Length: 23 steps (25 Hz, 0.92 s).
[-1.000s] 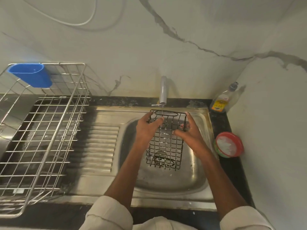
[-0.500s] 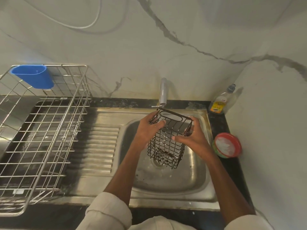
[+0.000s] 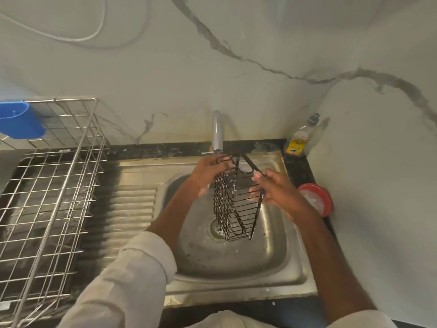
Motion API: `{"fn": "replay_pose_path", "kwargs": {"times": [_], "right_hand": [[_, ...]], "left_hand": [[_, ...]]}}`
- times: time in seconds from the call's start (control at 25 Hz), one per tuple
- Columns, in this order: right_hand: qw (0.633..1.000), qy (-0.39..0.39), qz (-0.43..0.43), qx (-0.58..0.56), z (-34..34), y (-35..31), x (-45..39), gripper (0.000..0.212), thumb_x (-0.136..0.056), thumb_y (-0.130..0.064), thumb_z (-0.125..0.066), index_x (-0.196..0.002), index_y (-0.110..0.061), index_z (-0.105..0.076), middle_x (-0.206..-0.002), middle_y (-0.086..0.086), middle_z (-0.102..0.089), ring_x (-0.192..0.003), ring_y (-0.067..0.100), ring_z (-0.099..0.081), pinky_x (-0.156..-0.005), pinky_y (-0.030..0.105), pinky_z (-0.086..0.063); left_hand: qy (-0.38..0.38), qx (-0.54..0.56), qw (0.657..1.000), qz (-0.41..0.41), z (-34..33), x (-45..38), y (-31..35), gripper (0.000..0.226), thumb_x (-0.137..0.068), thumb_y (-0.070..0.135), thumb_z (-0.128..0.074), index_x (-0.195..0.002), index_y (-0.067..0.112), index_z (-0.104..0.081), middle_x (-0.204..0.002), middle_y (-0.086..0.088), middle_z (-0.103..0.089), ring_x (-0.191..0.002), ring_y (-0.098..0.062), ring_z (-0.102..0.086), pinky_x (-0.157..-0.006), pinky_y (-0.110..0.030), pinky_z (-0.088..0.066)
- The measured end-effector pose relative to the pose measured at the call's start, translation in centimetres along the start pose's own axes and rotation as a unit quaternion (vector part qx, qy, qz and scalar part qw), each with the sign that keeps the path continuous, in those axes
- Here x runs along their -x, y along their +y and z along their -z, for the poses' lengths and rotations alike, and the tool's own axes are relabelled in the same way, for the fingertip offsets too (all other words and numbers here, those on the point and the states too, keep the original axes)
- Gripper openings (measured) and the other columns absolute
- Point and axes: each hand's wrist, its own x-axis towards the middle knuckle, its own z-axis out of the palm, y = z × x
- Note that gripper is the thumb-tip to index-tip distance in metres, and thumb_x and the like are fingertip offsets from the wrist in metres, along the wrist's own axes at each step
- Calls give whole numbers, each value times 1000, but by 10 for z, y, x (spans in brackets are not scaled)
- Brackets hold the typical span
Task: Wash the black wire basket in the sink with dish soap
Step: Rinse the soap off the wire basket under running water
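I see the basket (image 3: 236, 200) held above the sink (image 3: 231, 261), just under the tap (image 3: 216, 131); it hangs tilted, its open top near the tap mouth and its lower end over the drain (image 3: 216, 229); I can see no contact between the basket and the sink floor. My left hand (image 3: 209, 172) grips the upper left edge, fingers curled over the top wires and the thumb side against the mesh; my right hand (image 3: 274, 188) holds the right side, thumb and fingertips pinched on the rim wire and the other fingers curled round the outer wall. Water glints on the wires below the tap, though I cannot make out a clear stream.

The soap (image 3: 299, 140) stands upright in the back right corner of the counter, against the wall, well apart from both hands; a red tub (image 3: 316, 200) sits on the counter to the right of the sink, close to my right forearm. On the left, a steel rack (image 3: 52, 190) stands over the draining board; a blue cup (image 3: 20, 121) hangs on its far rim. A white cord (image 3: 78, 39) loops across the wall above; both sleeves (image 3: 123, 285) are pale and pushed up the forearms.
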Motion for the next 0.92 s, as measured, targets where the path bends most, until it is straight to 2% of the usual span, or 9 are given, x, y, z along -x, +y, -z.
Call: {"fn": "replay_pose_path", "kwargs": {"times": [0.08, 0.16, 0.24, 0.32, 0.44, 0.52, 0.6, 0.76, 0.92], "right_hand": [[998, 26, -3, -55, -2, 0, -7, 24, -107, -23, -56, -110, 0, -61, -103, 19, -75, -88, 31, -77, -69, 32, -63], [998, 42, 2, -41, -12, 4, -16, 17, -108, -21, -53, -103, -7, -62, -101, 16, -75, -89, 31, -77, -67, 32, -60], [999, 42, 0, -29, -26, 9, -23, 15, -108, -23, -52, -103, -13, -63, -103, 12, -76, -91, 28, -77, -70, 32, -59], [999, 27, -5, -40, -43, 12, -24, 16, -108, -23, -52, -110, -13, -63, -105, 12, -75, -93, 27, -77, -72, 31, -60], [999, -8, -20, -49, -66, 15, -25, 17, -109, -25, -49, -114, -14, -61, -108, 9, -74, -96, 24, -76, -77, 32, -62], [999, -31, -13, -35, -76, 21, -26, 16, -109, -28, -48, -112, -19, -61, -111, 7, -74, -99, 23, -75, -84, 39, -62], [998, -41, -8, -44, -85, 27, -24, 17, -108, -28, -49, -113, -18, -61, -110, 4, -76, -101, 20, -74, -82, 38, -61], [989, -39, -8, -142, -89, 37, -15, 23, -109, -22, -49, -118, -4, -59, -113, 10, -77, -100, 22, -74, -74, 29, -59], [982, -71, 17, -173, -77, 43, -10, 23, -107, -18, -52, -119, 0, -58, -118, 21, -72, -105, 26, -71, -85, 37, -59]], "left_hand": [[-20, 19, 1000, -3, -1, -8, 2, 47, -79, 31, -89, -121, 14, -73, -119, -9, -77, -123, -32, -68, -120, -60, -41], [-14, 39, 999, 3, -9, -3, 11, 40, -88, 31, -83, -123, 17, -70, -119, -5, -74, -122, -29, -65, -121, -58, -40], [-3, 43, 999, 2, -16, 2, 12, 45, -94, 44, -75, -132, 23, -61, -124, -3, -70, -121, -24, -65, -115, -52, -45], [31, 49, 998, 9, -19, 10, 6, 43, -101, 56, -61, -133, 28, -55, -122, -6, -72, -116, -27, -70, -107, -55, -52], [91, 51, 994, 20, -11, 22, -9, 65, -91, 70, -56, -143, 31, -55, -129, -7, -74, -114, -28, -74, -108, -58, -52], [114, 64, 991, 29, -4, 36, -11, 73, -94, 60, -61, -159, 31, -41, -146, -2, -63, -117, -20, -69, -111, -49, -50], [112, 55, 992, 29, 4, 49, -13, 75, -100, 40, -67, -165, 32, -31, -150, 1, -55, -122, -17, -62, -110, -43, -46], [83, -2, 996, -38, 13, 59, -13, 49, -94, 14, -71, -136, 33, -55, -122, -4, -75, -113, -21, -72, -103, -45, -55], [98, -23, 994, -44, 0, 67, -4, 54, -90, 2, -73, -133, 25, -50, -118, -11, -74, -107, -22, -73, -90, -35, -57]]}}
